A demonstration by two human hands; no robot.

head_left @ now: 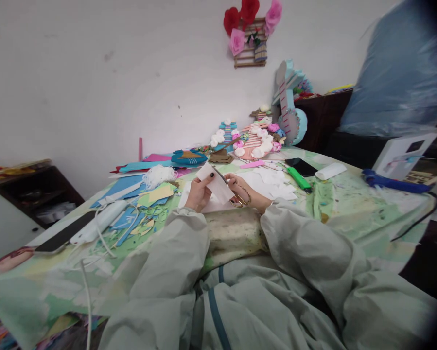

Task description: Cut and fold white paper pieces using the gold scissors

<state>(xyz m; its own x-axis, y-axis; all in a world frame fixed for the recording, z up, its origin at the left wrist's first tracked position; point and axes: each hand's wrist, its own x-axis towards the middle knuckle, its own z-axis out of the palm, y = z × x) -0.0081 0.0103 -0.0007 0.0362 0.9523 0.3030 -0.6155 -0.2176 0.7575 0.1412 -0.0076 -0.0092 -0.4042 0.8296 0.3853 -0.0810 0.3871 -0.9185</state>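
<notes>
Near the middle of the head view, my left hand (pixel 200 192) pinches a strip of white paper (pixel 217 184), its thumb on the paper's face. My right hand (pixel 248 191) is closed around the handles of a pair of scissors (pixel 243 196), just right of the paper. The dark blades run up and left along the paper's right edge; whether they are cutting into it I cannot tell. White paper pieces (pixel 272 183) lie on the table behind and to the right of my hands.
Blue and yellow paper scraps (pixel 156 194), white yarn (pixel 159 176), a power strip (pixel 100 221) and a phone (pixel 65 233) lie left. At the right are a green tool (pixel 299 180), a dark phone (pixel 300 167) and a blue glue gun (pixel 393 183). Flower crafts (pixel 254 141) stand behind.
</notes>
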